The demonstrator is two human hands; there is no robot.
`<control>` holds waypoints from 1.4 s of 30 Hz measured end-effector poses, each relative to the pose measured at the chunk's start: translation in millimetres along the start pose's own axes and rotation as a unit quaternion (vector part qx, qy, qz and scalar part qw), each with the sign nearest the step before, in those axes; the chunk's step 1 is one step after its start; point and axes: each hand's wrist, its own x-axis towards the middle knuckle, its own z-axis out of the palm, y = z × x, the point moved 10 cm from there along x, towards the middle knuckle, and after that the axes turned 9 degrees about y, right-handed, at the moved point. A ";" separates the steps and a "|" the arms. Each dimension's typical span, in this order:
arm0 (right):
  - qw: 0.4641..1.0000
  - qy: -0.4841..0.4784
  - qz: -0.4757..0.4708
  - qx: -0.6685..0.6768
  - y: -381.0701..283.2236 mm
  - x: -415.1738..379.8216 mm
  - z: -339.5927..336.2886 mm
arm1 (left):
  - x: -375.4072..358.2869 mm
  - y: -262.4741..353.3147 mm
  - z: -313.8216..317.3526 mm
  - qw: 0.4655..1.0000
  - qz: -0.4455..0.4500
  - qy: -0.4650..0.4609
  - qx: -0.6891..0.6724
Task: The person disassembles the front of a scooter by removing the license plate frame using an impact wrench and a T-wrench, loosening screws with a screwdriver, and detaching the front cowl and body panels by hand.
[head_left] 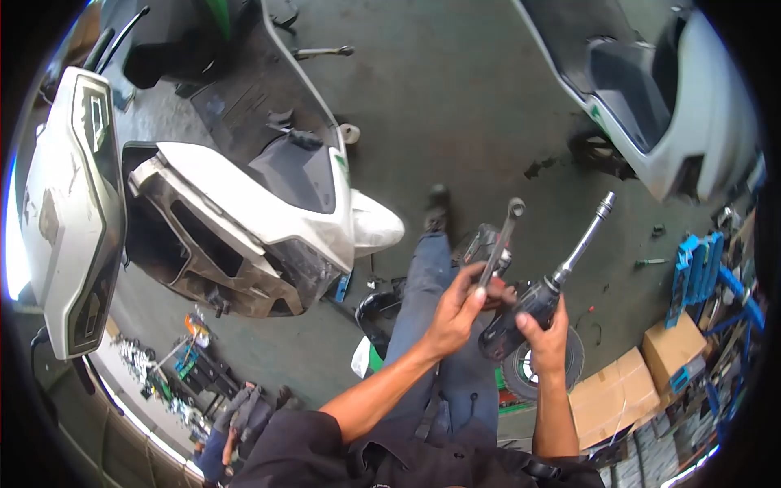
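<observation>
My left hand [460, 313] is closed on a metal wrench [499, 248], its ring end pointing up and away from me. Gripped in my right hand [549, 329] is a dark, worn power tool [512, 328]. A long chrome extension [579, 242] runs from its nose and ends in a socket [605, 205]. Both tools are held up in front of my legs, side by side, with the left fingertips close to the power tool's body. A dark item with red marks [486, 241] shows partly behind the wrench.
A white scooter [244, 191] with a dirty, opened front stands at left; another scooter [716, 106] is at upper right. A wheel [576, 358] lies by my right arm. Cardboard boxes [614, 398] and a blue metal frame [695, 272] line the right. Another person [236, 423] is at lower left.
</observation>
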 end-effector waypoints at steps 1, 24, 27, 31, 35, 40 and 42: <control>1.000 -0.007 0.007 -0.012 12.3 22.0 4.8 | 21.9 -0.2 -14.8 0.999 0.005 0.041 -0.029; 0.881 -0.017 0.068 -0.468 259.4 402.8 78.0 | 348.8 103.4 -324.6 0.788 0.173 0.584 -0.091; 0.861 -0.001 0.045 -0.507 257.9 413.3 67.1 | 338.0 78.9 -289.0 0.824 0.168 0.532 -0.104; 0.824 -0.015 0.013 -0.566 243.7 413.7 53.7 | 289.0 49.3 -252.0 0.863 0.178 0.468 -0.065; 0.766 -0.048 0.021 -0.640 236.8 403.9 55.4 | 219.3 -5.9 -222.7 0.885 0.143 0.436 -0.086; 0.727 -0.050 -0.056 -0.683 216.6 388.7 56.3 | 127.7 -131.1 -216.7 0.865 0.092 0.452 -0.198; 0.723 -0.068 -0.102 -0.680 202.7 382.5 46.8 | 75.2 -195.9 -209.5 0.849 0.064 0.469 -0.235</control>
